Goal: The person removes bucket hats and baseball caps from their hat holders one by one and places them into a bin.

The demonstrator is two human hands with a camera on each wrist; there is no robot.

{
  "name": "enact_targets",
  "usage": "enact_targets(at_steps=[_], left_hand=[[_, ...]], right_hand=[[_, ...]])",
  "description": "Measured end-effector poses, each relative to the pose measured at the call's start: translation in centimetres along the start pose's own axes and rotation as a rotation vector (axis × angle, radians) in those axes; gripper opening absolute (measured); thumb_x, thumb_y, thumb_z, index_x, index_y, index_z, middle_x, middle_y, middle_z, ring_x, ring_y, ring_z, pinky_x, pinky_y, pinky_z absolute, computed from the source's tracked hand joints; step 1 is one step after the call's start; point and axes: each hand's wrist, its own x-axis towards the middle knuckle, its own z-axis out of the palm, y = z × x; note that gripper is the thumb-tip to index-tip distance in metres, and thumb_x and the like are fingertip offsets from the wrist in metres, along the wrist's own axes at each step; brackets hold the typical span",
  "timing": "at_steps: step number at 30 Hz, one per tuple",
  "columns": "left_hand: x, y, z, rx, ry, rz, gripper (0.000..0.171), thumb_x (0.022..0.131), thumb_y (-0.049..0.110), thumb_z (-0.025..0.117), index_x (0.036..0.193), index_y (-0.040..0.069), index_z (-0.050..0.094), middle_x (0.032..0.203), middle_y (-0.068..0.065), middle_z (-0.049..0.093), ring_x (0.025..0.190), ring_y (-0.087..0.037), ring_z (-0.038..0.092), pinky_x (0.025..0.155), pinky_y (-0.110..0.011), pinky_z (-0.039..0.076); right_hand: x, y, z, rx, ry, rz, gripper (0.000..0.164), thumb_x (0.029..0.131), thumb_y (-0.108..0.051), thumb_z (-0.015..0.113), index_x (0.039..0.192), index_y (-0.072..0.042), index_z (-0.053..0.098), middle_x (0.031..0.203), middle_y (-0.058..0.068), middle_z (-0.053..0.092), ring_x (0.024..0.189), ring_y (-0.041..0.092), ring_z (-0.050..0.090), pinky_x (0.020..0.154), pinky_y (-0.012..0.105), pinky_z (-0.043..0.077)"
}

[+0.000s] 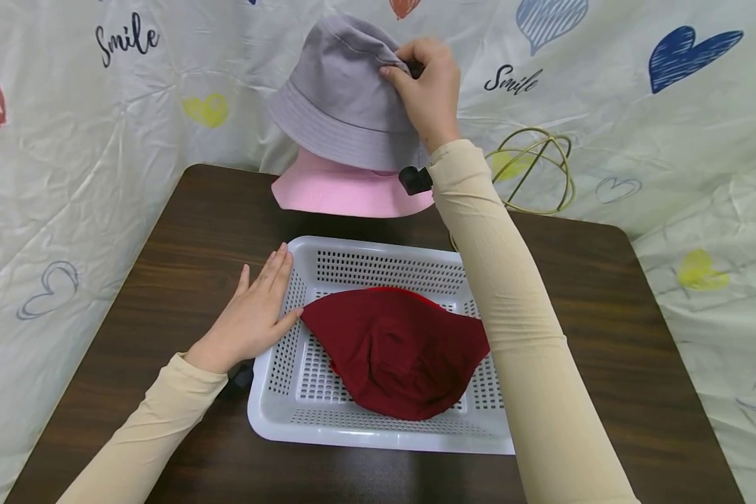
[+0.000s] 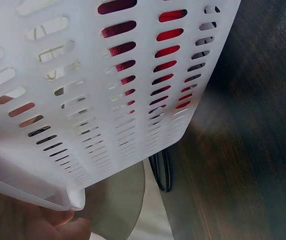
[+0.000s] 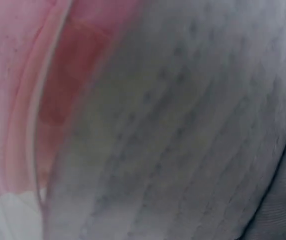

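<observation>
Bucket hat in pale grey [image 1: 353, 91], held at the upper right of its crown in a pinch between thumb and fingers of the right grip [image 1: 431, 87]; brim left free and turned downward, probably to keep its shape uncrushed. Directly below and partly hidden by the grey brim, a pink hat [image 1: 353, 192] at the far edge of the dark worktop [image 1: 605, 315], brim likewise downward, a placement apparently chosen for stable standing; contact between grey and pink not determinable, even from the close, blurred right-wrist view. In front, a white slotted basket [image 1: 378, 439], set centrally, presumably for easy reach of both arms. Inside, a dark red hat [image 1: 403, 357] lying apparently flattened across the perforated floor, perhaps to save depth, with bright red fabric [image 2: 169, 34] visible behind it and through the side slots. At the basket's left rim, the left grip [image 1: 250, 318] at rest, clasping nothing, fingers extended along the edge and thumb over it, likely as a steadying touch. Behind the right sleeve [image 1: 523, 315], a gold wire frame [image 1: 526, 172], partly concealed, evidently out of the way.
</observation>
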Motion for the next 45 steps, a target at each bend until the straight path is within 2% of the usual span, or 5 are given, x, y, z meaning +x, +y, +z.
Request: enact_targets(at_steps=[11,17,28,36,45], left_hand=[[0.0,-0.1,0.0,0.004,-0.003,-0.004,0.082,0.090,0.032,0.057,0.147,-0.008,0.013,0.156,-0.019,0.005,0.142,-0.035,0.009,0.104,-0.067,0.008],[0.1,0.0,0.1,0.002,-0.002,-0.003,0.081,0.090,0.031,0.057,0.147,-0.007,0.014,0.156,-0.019,0.006,0.142,-0.035,0.009,0.104,-0.067,0.009],[0.1,-0.1,0.1,-0.004,-0.006,0.000,0.082,0.091,0.031,0.057,0.148,-0.007,0.011,0.157,-0.018,0.004,0.143,-0.034,0.008,0.105,-0.067,0.008],[0.2,-0.1,0.2,-0.005,0.021,0.010,0.080,0.090,0.030,0.056,0.147,-0.008,0.014,0.156,-0.018,0.006,0.142,-0.035,0.010,0.105,-0.067,0.010],[0.2,0.1,0.1,-0.011,0.014,0.010,0.079,0.092,0.030,0.055,0.147,-0.008,0.013,0.156,-0.019,0.005,0.142,-0.036,0.011,0.105,-0.067,0.011]], right_hand=[[-0.6,-1.0,-2.1,-0.004,0.152,-0.076,0.014,0.076,-0.017,0.080,0.082,-0.006,0.073,0.079,-0.014,0.056,0.086,0.001,0.047,0.084,0.015,0.035],[-1.2,-1.6,-3.7,0.137,0.191,-0.077,0.009,0.075,-0.008,0.080,0.077,-0.005,0.071,0.078,-0.011,0.056,0.085,0.005,0.051,0.082,0.016,0.039],[-4.8,-4.3,-6.6,0.328,0.232,-0.136,0.012,0.074,0.005,0.075,0.070,-0.003,0.068,0.074,-0.007,0.053,0.084,0.006,0.047,0.082,0.019,0.039],[-5.3,-3.2,-8.1,0.449,0.304,-0.315,0.012,0.074,0.008,0.074,0.069,0.000,0.067,0.075,-0.006,0.053,0.082,0.014,0.050,0.074,0.024,0.044],[-8.7,-4.2,-10.1,0.281,0.244,-0.304,0.017,0.070,0.006,0.077,0.075,0.014,0.063,0.075,-0.010,0.050,0.085,0.009,0.047,0.079,0.022,0.039]])
